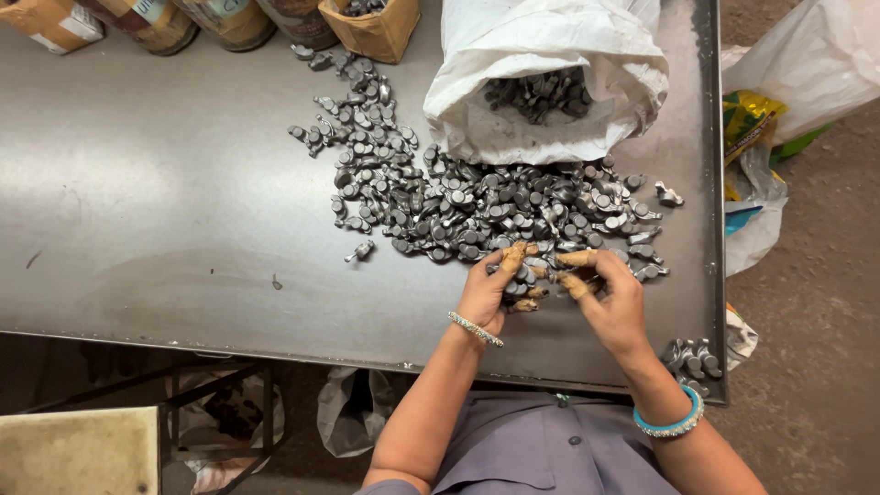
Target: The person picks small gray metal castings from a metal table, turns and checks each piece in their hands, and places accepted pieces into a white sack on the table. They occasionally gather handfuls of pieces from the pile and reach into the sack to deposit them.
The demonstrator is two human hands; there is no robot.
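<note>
Grey metal table (pixel 165 202) carries a loose heap of small dark metal parts (pixel 477 206), spilling from the mouth of a white woven sack (pixel 541 55) lying on its side. Left hand (pixel 490 289) and right hand (pixel 612 293) meet at the heap's near edge, fingers (pixel 513 255) wrapped in tan tape and curled among the parts (exact grip hidden). A smaller cluster of parts (pixel 694 359) sits at the near right corner. Cardboard box (pixel 371 27) stands at the far edge.

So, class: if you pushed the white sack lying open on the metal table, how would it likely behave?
The white sack would probably sag and crumple, since its rolled rim is creased. It would likely drag heavily, as dark metal parts fill it. More pieces might spill from its mouth onto the pile.
</note>
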